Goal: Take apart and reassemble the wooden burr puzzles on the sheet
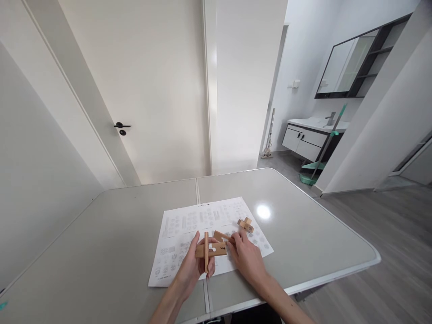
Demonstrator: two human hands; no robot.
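Observation:
My left hand (192, 265) is closed around two crossed wooden puzzle pieces. One is a flat notched piece (219, 249) with a dark mark near its right end; the other is a narrow piece (206, 256) standing across it. Fingers of my right hand (248, 256) pinch another flat wooden puzzle piece (220, 236) with a cut-out, just behind the crossed pair. Whether this piece touches the pair I cannot tell. Beyond my right hand, a small cluster of wooden pieces (245, 224) with a dark mark lies on the printed sheet (189, 216).
The sheet of diagrams lies on a grey table (114, 234) with a pale rim and a centre seam. A door (162, 90) stands behind the table. At the right are a mop (270, 135), a washbasin cabinet (303, 139) and a green broom with dustpan (308, 178).

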